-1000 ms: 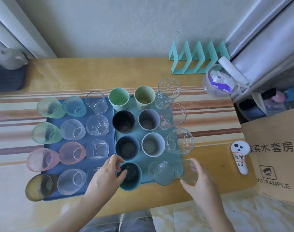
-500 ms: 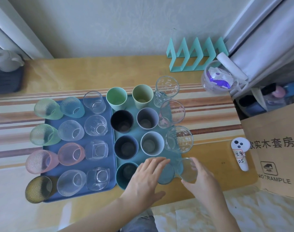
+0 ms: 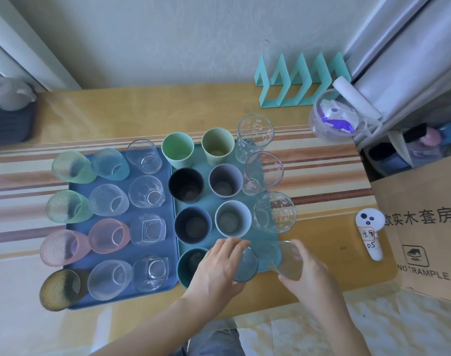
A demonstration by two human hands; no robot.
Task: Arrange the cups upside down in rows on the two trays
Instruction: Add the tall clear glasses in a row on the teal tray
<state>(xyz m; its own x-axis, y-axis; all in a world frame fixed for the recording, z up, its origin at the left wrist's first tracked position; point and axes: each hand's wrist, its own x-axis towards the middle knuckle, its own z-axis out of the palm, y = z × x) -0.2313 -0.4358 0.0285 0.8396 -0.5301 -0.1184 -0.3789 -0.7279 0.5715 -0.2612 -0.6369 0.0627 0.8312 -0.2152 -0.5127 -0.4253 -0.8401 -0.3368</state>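
**Both hands on glasses at the near edge of the teal tray**

Pale wall and a wooden counter [image 3: 96,111] with a striped mat carry two trays side by side: a blue tray [image 3: 168,283] on the left and a teal tray [image 3: 270,242] on the right. Twelve glasses fill the blue tray in rows. On the teal tray stand coloured cups and three tall clear glasses along its right edge, mouths facing up. At the near edge, the left hand [image 3: 216,271] is curled around a greyish glass [image 3: 246,265], just beside a dark teal cup [image 3: 191,263]. The right hand [image 3: 309,276] grips a clear glass [image 3: 287,259] held tilted over the tray's near right corner. A white remote [image 3: 370,232] lies to the right, against a cardboard box [image 3: 424,240].
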